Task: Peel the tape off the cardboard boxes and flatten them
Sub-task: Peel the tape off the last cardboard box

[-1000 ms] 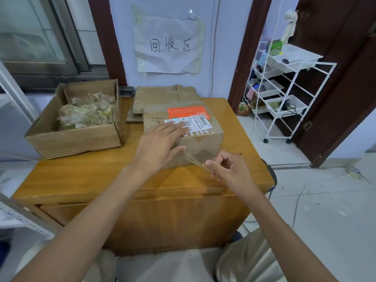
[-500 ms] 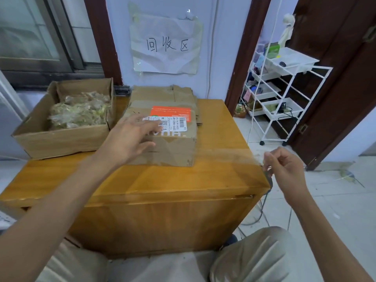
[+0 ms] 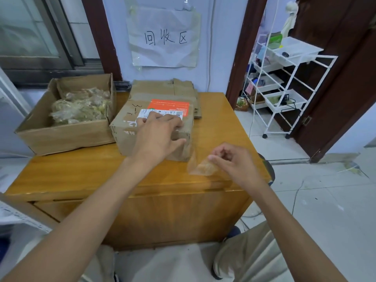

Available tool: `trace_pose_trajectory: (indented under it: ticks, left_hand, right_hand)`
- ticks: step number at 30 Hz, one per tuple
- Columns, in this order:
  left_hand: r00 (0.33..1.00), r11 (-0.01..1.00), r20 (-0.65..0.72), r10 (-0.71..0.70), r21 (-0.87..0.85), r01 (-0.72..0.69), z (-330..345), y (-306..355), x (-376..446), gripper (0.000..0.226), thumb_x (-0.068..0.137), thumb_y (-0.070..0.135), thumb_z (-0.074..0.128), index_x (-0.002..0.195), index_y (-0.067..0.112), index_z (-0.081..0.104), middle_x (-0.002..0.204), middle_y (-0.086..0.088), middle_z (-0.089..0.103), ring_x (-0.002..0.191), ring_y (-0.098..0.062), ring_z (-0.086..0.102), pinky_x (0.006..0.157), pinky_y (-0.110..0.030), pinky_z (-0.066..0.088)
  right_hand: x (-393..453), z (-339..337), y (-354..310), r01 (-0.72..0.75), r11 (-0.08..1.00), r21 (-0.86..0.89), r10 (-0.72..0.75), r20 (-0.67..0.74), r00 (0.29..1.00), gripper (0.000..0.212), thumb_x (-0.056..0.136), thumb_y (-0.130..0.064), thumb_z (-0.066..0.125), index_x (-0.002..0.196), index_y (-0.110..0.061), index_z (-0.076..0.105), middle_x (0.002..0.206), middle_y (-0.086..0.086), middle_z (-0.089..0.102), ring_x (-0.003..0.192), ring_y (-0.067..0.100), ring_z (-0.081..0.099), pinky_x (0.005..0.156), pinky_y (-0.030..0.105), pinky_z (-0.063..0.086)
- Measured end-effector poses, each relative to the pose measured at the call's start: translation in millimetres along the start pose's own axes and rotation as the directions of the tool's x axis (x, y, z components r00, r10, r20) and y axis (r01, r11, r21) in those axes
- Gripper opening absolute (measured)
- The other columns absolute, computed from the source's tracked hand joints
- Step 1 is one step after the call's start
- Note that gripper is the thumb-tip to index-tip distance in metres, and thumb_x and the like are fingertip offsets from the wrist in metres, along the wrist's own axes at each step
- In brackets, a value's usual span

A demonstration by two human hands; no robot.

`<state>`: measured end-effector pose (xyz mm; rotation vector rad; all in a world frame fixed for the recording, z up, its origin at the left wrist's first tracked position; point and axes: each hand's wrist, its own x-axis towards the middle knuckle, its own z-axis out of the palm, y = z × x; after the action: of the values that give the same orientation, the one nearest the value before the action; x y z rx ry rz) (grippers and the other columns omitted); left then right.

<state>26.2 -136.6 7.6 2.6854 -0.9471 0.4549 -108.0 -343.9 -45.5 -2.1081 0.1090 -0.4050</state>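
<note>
Left hand (image 3: 160,135) presses flat on the sealed cardboard box (image 3: 142,127); right hand (image 3: 232,159) pinches peeled clear tape (image 3: 200,166), which may cling to fingers.

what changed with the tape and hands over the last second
The right hand pulled the tape off the sealed box, swung out right, then came back near it, tape now bunched. The left hand stayed pressing on the box.

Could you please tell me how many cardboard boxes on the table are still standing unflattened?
2: the sealed box under the left hand, and the open box at its left. More may be hidden.
</note>
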Motion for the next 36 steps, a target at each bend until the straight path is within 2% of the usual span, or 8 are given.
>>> trace_pose_trajectory:
  ticks: [3,8,13,17,28,30,33,36]
  left_hand:
    - [0.998,0.999,0.062,0.013,-0.046,-0.01,-12,-6,-10,0.039,0.086,0.053,0.072,0.119,0.033,0.064,0.12,0.013,0.067,0.123,-0.026,0.049,0.095,-0.042,0.031]
    - [0.987,0.99,0.089,0.134,-0.065,-0.129,-16,1,-16,0.039,0.082,0.052,0.074,0.096,0.026,0.049,0.107,0.006,0.059,0.107,-0.029,0.051,0.077,-0.036,0.031]
    - [0.982,0.984,0.092,0.166,-0.086,-0.158,-16,-3,-19,0.031,0.086,0.043,0.074,0.098,0.023,0.053,0.106,0.006,0.058,0.103,-0.028,0.05,0.074,-0.033,0.025]
    - [0.987,0.979,0.07,0.148,-0.151,-0.136,-12,-10,-23,0.029,0.083,0.042,0.075,0.099,0.024,0.058,0.104,0.011,0.059,0.102,-0.024,0.049,0.074,-0.033,0.031]
    - [0.993,0.977,0.024,0.113,-0.187,-0.107,-2,-6,-26,0.042,0.076,0.048,0.061,0.105,0.018,0.065,0.108,0.005,0.067,0.107,-0.03,0.054,0.088,-0.043,0.047]
    - [0.993,0.978,0.016,0.119,-0.177,-0.114,-1,-6,-25,0.049,0.074,0.052,0.054,0.105,0.017,0.065,0.107,0.004,0.067,0.104,-0.03,0.055,0.087,-0.041,0.046]
    - [0.995,0.985,-0.013,0.104,-0.137,-0.104,2,-3,-24,0.034,0.078,0.038,0.067,0.105,0.018,0.062,0.106,0.001,0.064,0.102,-0.032,0.053,0.085,-0.038,0.038]
    - [0.996,0.989,-0.014,0.084,-0.119,-0.085,5,5,-21,0.048,0.078,0.032,0.066,0.125,0.022,0.065,0.12,0.0,0.063,0.112,-0.033,0.052,0.096,-0.046,0.042]
  right_hand:
    - [-1,-31,10,-0.021,0.993,0.114,0.028,-0.06,0.998,0.024,0.098,-0.024,0.074,0.076,-0.017,0.065,0.066,-0.006,0.058,0.062,0.01,0.05,0.061,0.025,0.042]
    - [-10,-46,31,-0.025,0.964,0.264,0.098,-0.266,0.959,0.031,0.103,-0.024,0.068,0.087,0.002,0.061,0.065,0.008,0.052,0.059,0.014,0.045,0.053,0.021,0.038]
    - [-8,-64,46,-0.044,0.951,0.306,0.166,-0.387,0.907,0.019,0.102,-0.026,0.068,0.084,-0.021,0.067,0.065,0.005,0.054,0.06,0.017,0.045,0.054,0.03,0.037]
    - [-7,-77,51,0.002,0.948,0.318,0.163,-0.492,0.855,0.021,0.104,-0.017,0.064,0.084,-0.021,0.065,0.061,-0.006,0.055,0.056,0.011,0.044,0.051,0.021,0.038]
    - [-1,-118,51,0.127,0.962,0.242,0.067,-0.658,0.75,0.015,0.103,-0.022,0.064,0.088,-0.02,0.064,0.062,0.002,0.055,0.056,0.013,0.046,0.052,0.026,0.035]
    - [4,-117,54,0.123,0.968,0.217,0.047,-0.643,0.764,0.015,0.103,-0.021,0.064,0.091,-0.013,0.064,0.061,0.002,0.055,0.055,0.013,0.046,0.053,0.026,0.036]
    - [10,-116,57,0.122,0.975,0.183,0.013,-0.604,0.797,0.021,0.104,-0.023,0.066,0.093,-0.006,0.063,0.062,0.009,0.054,0.056,0.016,0.046,0.057,0.028,0.038]
    - [12,-117,59,0.11,0.983,0.148,-0.002,-0.587,0.809,0.024,0.104,-0.025,0.065,0.091,-0.005,0.061,0.064,0.013,0.053,0.058,0.019,0.047,0.062,0.033,0.04]
